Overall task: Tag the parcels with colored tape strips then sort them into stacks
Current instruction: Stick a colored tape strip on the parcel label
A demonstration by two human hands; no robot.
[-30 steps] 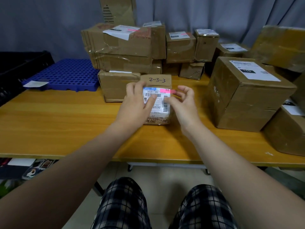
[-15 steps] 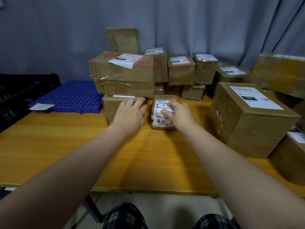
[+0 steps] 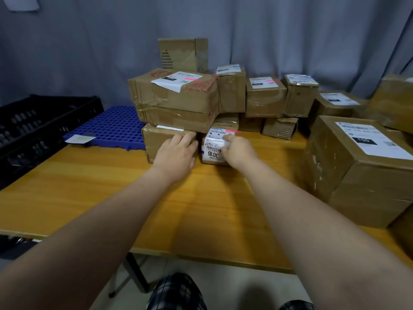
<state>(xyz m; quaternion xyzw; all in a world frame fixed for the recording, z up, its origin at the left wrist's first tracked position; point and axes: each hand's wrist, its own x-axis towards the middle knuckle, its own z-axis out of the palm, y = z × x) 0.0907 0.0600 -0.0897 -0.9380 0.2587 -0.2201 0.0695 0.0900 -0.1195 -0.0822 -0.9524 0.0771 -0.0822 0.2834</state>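
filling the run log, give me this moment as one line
phase: sorting | right hand: touches small parcel, pink tape strip on label | left hand: rests on bottom box of stack

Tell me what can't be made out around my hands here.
Head view:
Label print on the 3016 parcel: too small, partly under the right hand.
Right hand's thumb: hidden by the hand.
Big parcel at right: cut by the frame edge.
Front of the low parcel: behind the left hand.
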